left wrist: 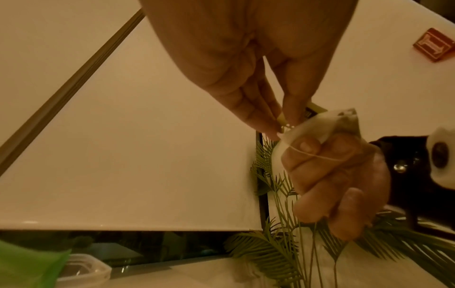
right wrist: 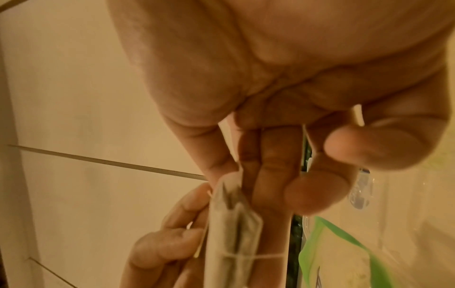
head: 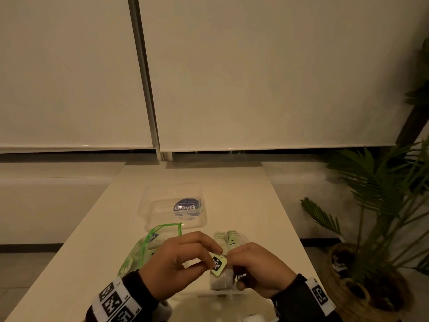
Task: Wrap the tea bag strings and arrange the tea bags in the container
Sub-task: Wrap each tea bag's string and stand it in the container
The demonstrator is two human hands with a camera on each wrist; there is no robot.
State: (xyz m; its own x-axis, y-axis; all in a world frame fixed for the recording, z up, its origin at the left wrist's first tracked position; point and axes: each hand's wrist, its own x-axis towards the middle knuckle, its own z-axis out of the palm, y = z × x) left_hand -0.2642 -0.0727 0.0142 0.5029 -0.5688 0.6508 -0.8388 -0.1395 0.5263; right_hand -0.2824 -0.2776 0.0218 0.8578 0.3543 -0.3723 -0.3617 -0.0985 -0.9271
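I hold one tea bag above the table's near edge. My right hand grips the bag's body, fingers curled round it. My left hand pinches the green and black tag at the top of the bag. In the left wrist view the string runs once across the bag and over my right fingers, below my left hand. The right wrist view shows the bag edge-on in my right hand. A clear plastic container with a blue label stands further back.
A green-edged zip bag lies left of my hands. A short row of pale green tea bags stands just beyond them. A potted palm in a woven basket stands right of the table. Window blinds hang behind.
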